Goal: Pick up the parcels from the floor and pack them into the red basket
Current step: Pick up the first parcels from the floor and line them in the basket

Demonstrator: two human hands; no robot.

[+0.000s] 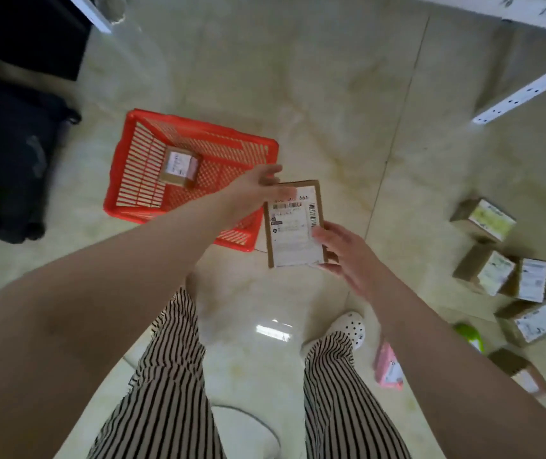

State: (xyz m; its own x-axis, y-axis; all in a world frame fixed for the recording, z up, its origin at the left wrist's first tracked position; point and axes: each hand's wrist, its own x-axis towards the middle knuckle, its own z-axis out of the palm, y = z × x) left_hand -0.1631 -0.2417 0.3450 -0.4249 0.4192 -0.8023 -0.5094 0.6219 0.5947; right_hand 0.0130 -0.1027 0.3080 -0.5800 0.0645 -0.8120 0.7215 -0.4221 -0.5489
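A single wide-angle camera sits on the person's head and looks steeply down and forward. Nearest the lens are the bare forearms and the black-and-white striped trouser legs (172, 376), which fill the lower frame. Farther off, the glossy pale tiled floor (314, 94) spreads to the top edge. Straight lines bow toward the borders. There is only this one view, so nothing is shared.
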